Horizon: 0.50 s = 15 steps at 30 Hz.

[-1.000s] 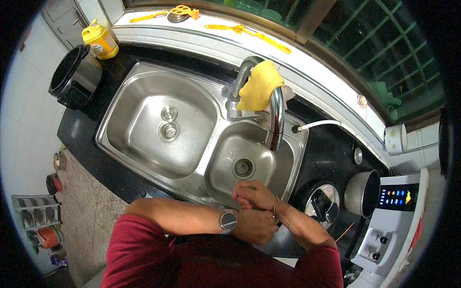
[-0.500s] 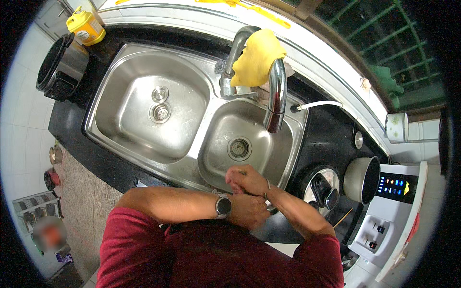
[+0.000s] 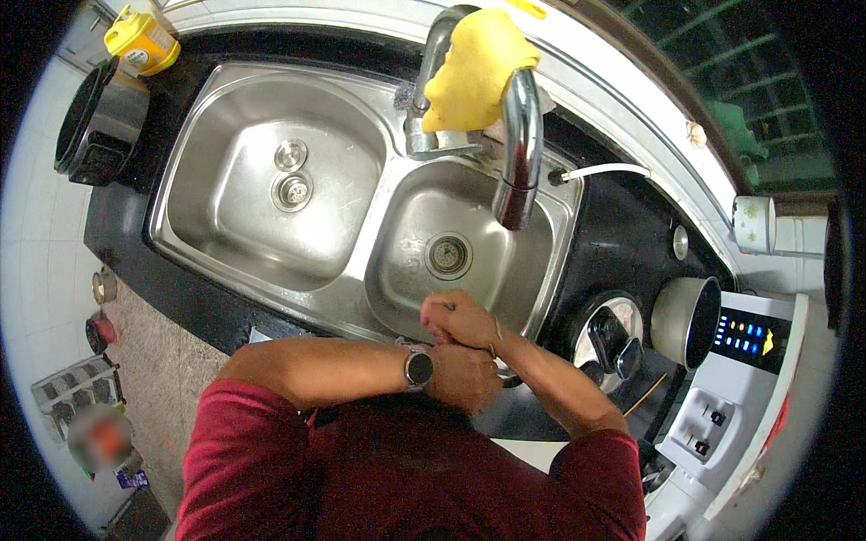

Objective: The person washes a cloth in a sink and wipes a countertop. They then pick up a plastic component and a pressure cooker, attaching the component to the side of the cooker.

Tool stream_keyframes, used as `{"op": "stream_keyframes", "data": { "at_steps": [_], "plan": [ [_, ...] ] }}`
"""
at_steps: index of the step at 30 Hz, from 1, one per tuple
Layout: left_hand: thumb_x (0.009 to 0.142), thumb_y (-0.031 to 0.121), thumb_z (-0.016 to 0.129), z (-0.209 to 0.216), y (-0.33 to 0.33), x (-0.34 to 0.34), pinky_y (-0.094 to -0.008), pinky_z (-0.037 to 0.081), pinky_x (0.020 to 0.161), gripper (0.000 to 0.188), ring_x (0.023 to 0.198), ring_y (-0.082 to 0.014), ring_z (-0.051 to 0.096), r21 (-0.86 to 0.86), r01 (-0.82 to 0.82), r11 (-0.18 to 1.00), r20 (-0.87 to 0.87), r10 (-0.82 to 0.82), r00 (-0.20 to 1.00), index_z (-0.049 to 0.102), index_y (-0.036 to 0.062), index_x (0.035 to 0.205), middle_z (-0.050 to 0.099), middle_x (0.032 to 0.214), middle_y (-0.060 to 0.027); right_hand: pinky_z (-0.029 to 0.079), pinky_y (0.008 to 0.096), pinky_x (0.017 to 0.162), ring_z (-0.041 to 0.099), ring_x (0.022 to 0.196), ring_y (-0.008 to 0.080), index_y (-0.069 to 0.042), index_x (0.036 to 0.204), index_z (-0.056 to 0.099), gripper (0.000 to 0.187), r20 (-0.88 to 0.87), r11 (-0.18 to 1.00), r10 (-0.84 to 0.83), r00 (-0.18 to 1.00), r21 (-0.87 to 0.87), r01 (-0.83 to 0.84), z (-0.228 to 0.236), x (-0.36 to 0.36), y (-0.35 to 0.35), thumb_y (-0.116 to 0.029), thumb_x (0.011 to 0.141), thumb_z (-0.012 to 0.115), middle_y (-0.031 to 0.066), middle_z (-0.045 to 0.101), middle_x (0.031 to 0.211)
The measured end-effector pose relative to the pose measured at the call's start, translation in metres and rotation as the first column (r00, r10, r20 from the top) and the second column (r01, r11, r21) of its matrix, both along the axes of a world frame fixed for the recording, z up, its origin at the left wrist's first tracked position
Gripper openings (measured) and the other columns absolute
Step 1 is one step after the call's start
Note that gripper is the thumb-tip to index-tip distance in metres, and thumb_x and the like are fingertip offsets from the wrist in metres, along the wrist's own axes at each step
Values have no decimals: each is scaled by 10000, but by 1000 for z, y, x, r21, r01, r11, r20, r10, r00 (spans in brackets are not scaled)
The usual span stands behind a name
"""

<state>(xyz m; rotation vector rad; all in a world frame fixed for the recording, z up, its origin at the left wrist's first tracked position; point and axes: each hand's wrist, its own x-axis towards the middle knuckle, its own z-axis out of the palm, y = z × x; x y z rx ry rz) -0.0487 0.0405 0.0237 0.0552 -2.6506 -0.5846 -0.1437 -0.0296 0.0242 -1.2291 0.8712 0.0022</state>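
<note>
Sink [image 3: 367,243] lies at twelve o'clock. Overlapping, left hand [image 3: 465,376] and right hand [image 3: 462,318] could snag the watch [image 3: 419,368]; grips: cannot tell.

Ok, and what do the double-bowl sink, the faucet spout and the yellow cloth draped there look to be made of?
Double-bowl sink: likely stainless steel, satin finish; grey sheen with soft, diffuse highlights.
Faucet spout: probably chrome-plated metal, polished; sharp bright and dark reflections.
Yellow cloth: matte, draped in soft bends; perhaps synthetic chamois or woven fabric, but no weave can be made out.
</note>
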Motion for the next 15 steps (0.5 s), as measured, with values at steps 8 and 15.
{"op": "stream_keyframes", "data": {
  "at_steps": [8,15],
  "plan": [
    [758,108,651,56,-47,27,-418,524,635,76,713,-304,659,162,-127,979,277,78,958,695,57,723,653,736,-125,540,311,709,651,775,155,-53,1017,680,304,179,837,-521,835,296,460,-19,-20,-7,-347,941,665,59,687,900],
    [736,40,816,92,-24,52,-357,498,882,442,955,-265,615,543,-712,445,125,796,592,620,42,1132,595,991,-99,563,285,601,651,822,158,-21,1213,578,486,171,698,-709,684,302,649,2,-31,29,-396,927,694,84,645,1051]
  ]
}}
